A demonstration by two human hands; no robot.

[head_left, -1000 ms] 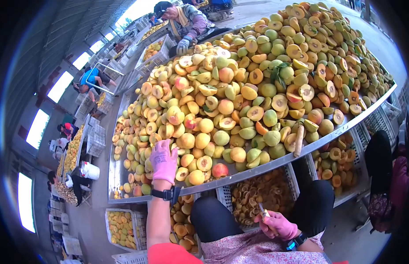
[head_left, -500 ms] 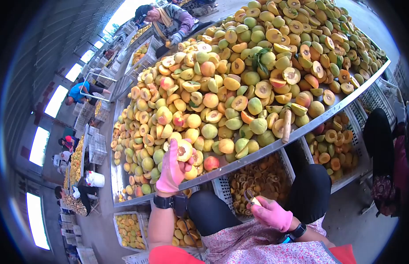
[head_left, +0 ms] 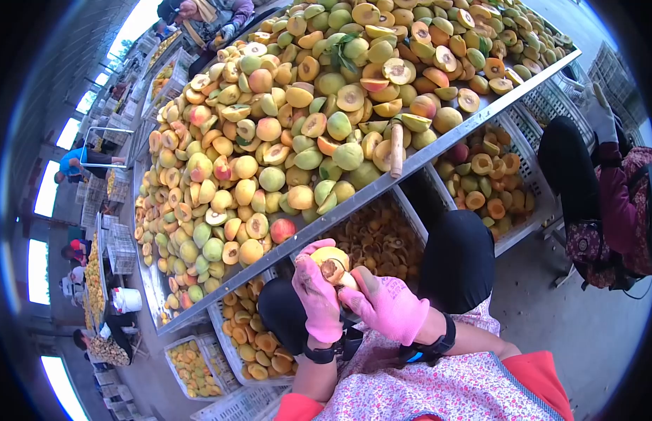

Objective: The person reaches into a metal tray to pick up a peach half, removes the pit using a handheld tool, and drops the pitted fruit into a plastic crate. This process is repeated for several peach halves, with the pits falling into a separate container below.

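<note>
My left hand (head_left: 317, 293), in a pink glove, grips a halved peach (head_left: 331, 264) with its pit facing up, just above my lap. My right hand (head_left: 388, 305), also in a pink glove, holds a small pitting knife pressed against the peach half; the blade is mostly hidden behind the fruit. Both hands meet below the front edge of a long metal table (head_left: 361, 200) heaped with whole and halved peaches (head_left: 270, 154).
Under the table stand white plastic crates: one with pits (head_left: 375, 242), one with pitted halves (head_left: 259, 337), another with halves (head_left: 487, 182). A wooden-handled tool (head_left: 396, 149) lies at the table edge. A seated person (head_left: 607, 203) is at my right. Other workers sit far left.
My left hand picked a peach half off the table and brought it down to my lap. My right hand rose with the knife to meet it.
</note>
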